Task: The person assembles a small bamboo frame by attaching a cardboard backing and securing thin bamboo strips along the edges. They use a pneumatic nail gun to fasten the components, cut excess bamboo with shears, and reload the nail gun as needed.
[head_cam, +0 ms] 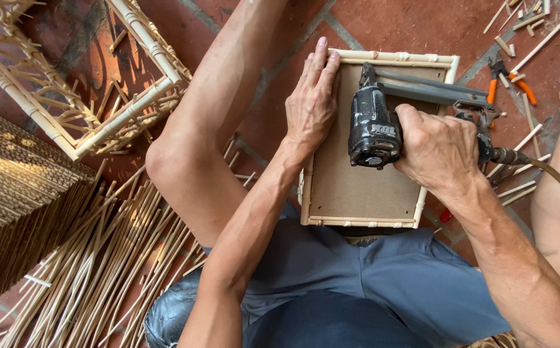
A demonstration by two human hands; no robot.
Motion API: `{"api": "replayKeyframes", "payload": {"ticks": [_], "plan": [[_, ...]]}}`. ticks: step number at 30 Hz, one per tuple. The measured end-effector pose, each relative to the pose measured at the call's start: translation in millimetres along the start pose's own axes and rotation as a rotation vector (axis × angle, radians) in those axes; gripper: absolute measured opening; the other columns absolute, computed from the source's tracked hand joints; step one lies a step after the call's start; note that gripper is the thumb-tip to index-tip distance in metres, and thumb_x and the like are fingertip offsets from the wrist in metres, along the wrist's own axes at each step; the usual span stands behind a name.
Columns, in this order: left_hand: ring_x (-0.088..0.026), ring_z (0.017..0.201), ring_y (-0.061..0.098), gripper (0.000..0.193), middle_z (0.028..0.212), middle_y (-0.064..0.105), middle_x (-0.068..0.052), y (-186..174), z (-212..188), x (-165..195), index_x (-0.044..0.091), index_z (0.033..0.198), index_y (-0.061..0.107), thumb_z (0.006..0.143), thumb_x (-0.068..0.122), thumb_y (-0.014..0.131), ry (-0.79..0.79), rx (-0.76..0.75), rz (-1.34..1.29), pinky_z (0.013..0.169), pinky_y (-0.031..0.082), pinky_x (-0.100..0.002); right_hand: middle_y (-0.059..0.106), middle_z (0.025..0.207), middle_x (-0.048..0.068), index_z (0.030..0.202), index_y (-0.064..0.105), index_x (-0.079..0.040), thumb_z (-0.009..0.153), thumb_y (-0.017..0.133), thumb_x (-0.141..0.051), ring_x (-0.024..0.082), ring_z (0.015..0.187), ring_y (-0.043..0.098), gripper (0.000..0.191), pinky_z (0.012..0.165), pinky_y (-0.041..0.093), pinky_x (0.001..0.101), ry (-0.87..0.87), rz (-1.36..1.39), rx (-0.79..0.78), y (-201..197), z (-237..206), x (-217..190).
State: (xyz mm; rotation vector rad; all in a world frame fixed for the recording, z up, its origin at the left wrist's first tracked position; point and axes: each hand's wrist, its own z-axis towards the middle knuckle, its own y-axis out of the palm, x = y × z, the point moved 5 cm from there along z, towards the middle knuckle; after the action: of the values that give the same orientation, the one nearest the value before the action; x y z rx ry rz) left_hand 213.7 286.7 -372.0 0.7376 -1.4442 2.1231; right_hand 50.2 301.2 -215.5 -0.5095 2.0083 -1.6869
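Right hand (438, 151) clenched round black nail gun (375, 125) over shallow, board-bottomed cane tray (364, 187); left hand (311, 103) flat, fingers extended, on tray edge.

Framed panel (357, 187) before my lap on the floor (409, 26); my left hand (310, 106) on its left edge, nail gun (383, 122) on it under my right hand (438, 151); pliers (505, 77) to the right, cane sticks (112, 258) and lattice frame (99, 84) to the left

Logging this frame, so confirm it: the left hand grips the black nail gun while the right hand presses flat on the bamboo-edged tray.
Sides are swapped. In the head view, the right hand grips the black nail gun, while the left hand presses flat on the bamboo-edged tray.
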Motion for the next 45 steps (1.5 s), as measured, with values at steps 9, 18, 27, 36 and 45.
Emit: {"api": "replayKeyframes", "payload": {"ticks": [9,18,27,36,45], "plan": [[-0.034,0.142,0.056,0.050,0.162,0.044,-0.010,-13,-10,3,0.013,0.147,0.054,0.099,-0.001,0.058,-0.026,0.007,-0.097,0.113,0.055,-0.038,0.071,0.075,0.013,0.105,0.064,-0.001,0.079,0.080,-0.012,0.028,0.062,0.070,0.032,0.055,0.053,0.0406,-0.070,-0.020,0.077,-11,-2,-24],[-0.034,0.143,0.054,0.047,0.162,0.044,-0.010,-16,-12,-2,0.010,0.146,0.055,0.099,0.007,0.064,-0.021,0.017,-0.137,0.116,0.052,-0.039,0.069,0.074,0.013,0.093,0.059,-0.004,0.077,0.080,-0.014,0.031,0.064,0.069,0.029,0.055,0.052,0.0426,-0.068,-0.010,0.031,-2,9,-35],[-0.036,0.148,0.049,0.047,0.165,0.039,-0.016,-21,-26,-7,0.006,0.150,0.050,0.103,0.000,0.052,-0.096,-0.009,-0.307,0.119,0.049,-0.041,0.074,0.086,0.017,0.128,0.064,0.000,0.073,0.078,-0.008,0.031,0.072,0.073,0.057,0.066,0.057,0.0424,0.075,-0.027,0.051,-17,-88,-26],[-0.028,0.113,0.061,0.055,0.127,0.058,-0.020,-55,-88,4,-0.002,0.144,0.048,0.101,0.030,0.063,-0.565,-0.216,-0.472,0.093,0.053,-0.040,0.075,0.105,0.021,0.137,0.064,-0.004,0.082,0.075,-0.019,0.041,0.099,0.073,0.058,0.085,0.057,0.0539,0.661,-0.214,-0.052,35,-256,71],[-0.012,0.087,0.066,0.046,0.101,0.073,-0.008,-31,-120,24,0.001,0.131,0.064,0.096,0.031,0.069,-0.687,-0.373,-0.674,0.077,0.056,-0.029,0.074,0.099,0.027,0.135,0.056,0.006,0.087,0.072,-0.023,0.042,0.083,0.075,0.058,0.069,0.057,0.0561,0.785,-0.076,-0.373,149,-291,118]]}}
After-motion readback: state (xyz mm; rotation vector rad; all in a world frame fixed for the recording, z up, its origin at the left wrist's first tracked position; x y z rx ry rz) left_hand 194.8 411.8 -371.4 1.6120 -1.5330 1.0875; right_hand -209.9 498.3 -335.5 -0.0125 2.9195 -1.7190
